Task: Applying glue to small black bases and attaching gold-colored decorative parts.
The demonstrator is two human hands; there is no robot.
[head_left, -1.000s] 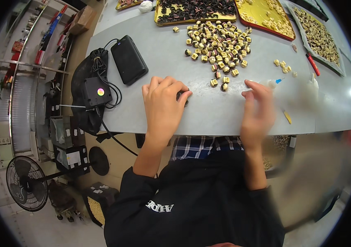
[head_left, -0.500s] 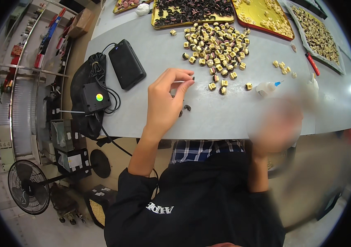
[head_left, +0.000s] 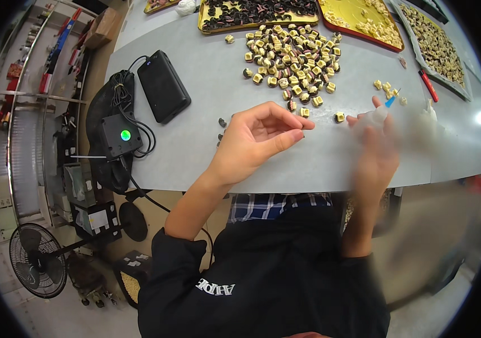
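My left hand is over the middle of the table, thumb and forefinger pinched on a small black curved piece that barely shows at the fingertips. Beneath and beside its wrist lie a few loose black pieces. On the right, my right hand, partly blurred, has its fingers round a small white squeeze bottle whose blue needle tip points up and right. Between and beyond the hands spreads a pile of small cream-and-black pieces. One such piece lies apart, near the bottle.
At the back stand a tray of black pieces, a red-rimmed yellow tray of cream pieces and a lined tray. A red marker lies at the right. Left are a black power bank and a cabled box.
My left hand has moved right, toward the middle, still pinching. My right hand has moved up from the table's front edge and taken hold of the squeeze bottle, now tilted upward.
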